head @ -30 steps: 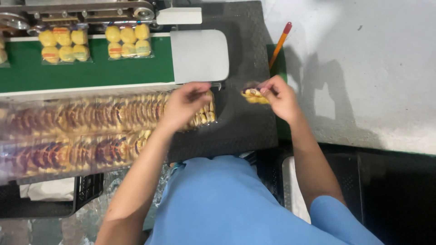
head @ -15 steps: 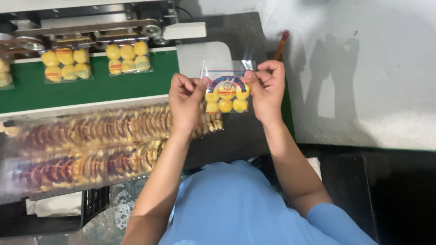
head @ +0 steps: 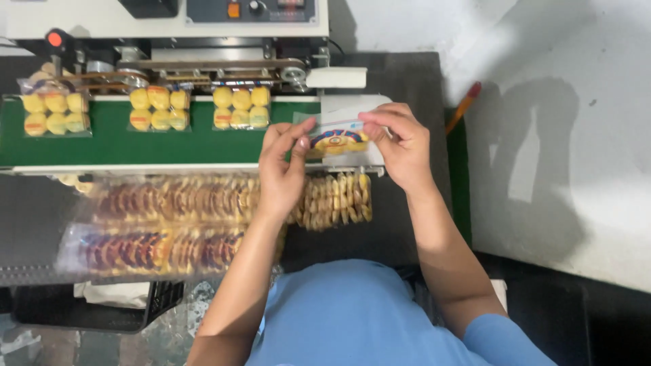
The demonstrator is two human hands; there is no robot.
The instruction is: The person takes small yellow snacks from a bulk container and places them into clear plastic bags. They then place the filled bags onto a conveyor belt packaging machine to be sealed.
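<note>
Clear plastic wraps the small packet of yellow sweets [head: 337, 140], and both hands pinch it by its upper edge: the left hand [head: 285, 169] with thumb and fingertips pressed together on the packet's left corner, the right hand [head: 400, 146] pinching its right corner. The packet hangs between the two grips, just above the right end of the green conveyor belt [head: 122, 146] and in front of the white plate at the sealing machine's [head: 169, 20] entry. Left of the grip, three packets of the same yellow sweets already lie on the belt: the nearest [head: 241, 107] close beside the left hand, the next [head: 160, 108] farther along, the last [head: 54, 112] near the belt's far end. Below the grip, nearer the person, long rows of unfilled-looking flat packets [head: 169, 224] lie overlapped on the dark table [head: 407, 74]. By this reckoning three are laid down, one is in hand and not yet on the belt, and a large stock is left.
</note>
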